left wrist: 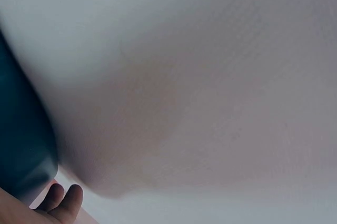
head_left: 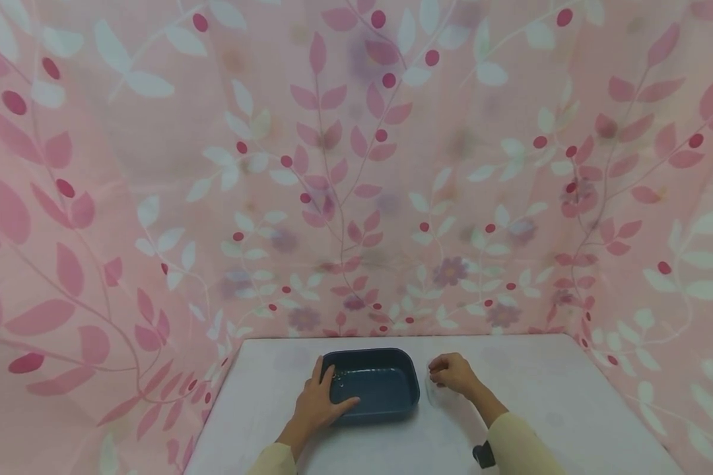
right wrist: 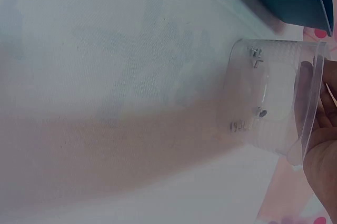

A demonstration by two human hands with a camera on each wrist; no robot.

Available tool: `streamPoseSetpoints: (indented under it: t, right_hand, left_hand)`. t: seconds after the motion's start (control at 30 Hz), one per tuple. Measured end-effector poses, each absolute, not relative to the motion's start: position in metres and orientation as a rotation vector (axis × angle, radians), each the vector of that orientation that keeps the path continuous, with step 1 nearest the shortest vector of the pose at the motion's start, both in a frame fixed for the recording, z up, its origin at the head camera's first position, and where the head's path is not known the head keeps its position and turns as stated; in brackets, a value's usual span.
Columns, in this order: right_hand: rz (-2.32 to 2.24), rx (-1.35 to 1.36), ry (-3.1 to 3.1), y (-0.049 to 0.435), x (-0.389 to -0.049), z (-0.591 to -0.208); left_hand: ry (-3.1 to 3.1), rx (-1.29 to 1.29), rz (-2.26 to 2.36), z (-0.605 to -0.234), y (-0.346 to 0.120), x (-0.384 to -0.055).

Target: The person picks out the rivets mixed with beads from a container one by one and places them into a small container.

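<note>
Resting left hand, fingers spread and loose, on left edge of blue tray, lower centre of head frame, with small bits inside. Curling right hand's fingers at mouth of clear cup, right of tray; can't make out whether pinching anything.

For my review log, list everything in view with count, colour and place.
Dark blue rectangular tray: one, on the table, under the left hand
Clear round plastic cup: one, colourless, right of the tray
Small shiny bits in tray: several, greenish-gold, left end
Small metallic bits in cup: a few, silvery
White-covered table: one, beneath everything
Leaf-patterned fabric: pink, around the table; panel count unclear
Black wrist-worn object: one, right wrist
Pale yellow sleeves: two, on both arms
Hands: two; left on tray, right at cup
</note>
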State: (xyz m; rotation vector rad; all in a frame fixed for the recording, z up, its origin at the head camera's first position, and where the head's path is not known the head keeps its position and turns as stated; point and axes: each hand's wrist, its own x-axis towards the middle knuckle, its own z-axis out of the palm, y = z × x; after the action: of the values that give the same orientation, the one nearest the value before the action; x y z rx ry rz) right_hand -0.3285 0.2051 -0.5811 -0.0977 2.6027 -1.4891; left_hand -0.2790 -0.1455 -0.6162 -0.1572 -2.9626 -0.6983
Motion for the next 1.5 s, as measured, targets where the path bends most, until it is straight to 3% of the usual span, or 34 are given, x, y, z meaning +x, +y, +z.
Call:
streamPoseSetpoints:
  t: [0.4,0.77,1.5]
  right_hand:
    - [-1.506,-0.215,2.775,0.207,-0.336,-0.566]
    - [-0.811,-0.664,3.345,0.182,-0.334,-0.553]
    - [-0.376,-0.681,3.448,0.158,-0.335,-0.551]
  left_hand:
    - [-2.939,-0.173,-0.684,-0.614,-0.144,-0.284]
    - [-2.956,-0.155,-0.700,-0.618,-0.145,-0.278]
    - [-2.965,-0.152,-0.696,-0.619,-0.146,-0.281]
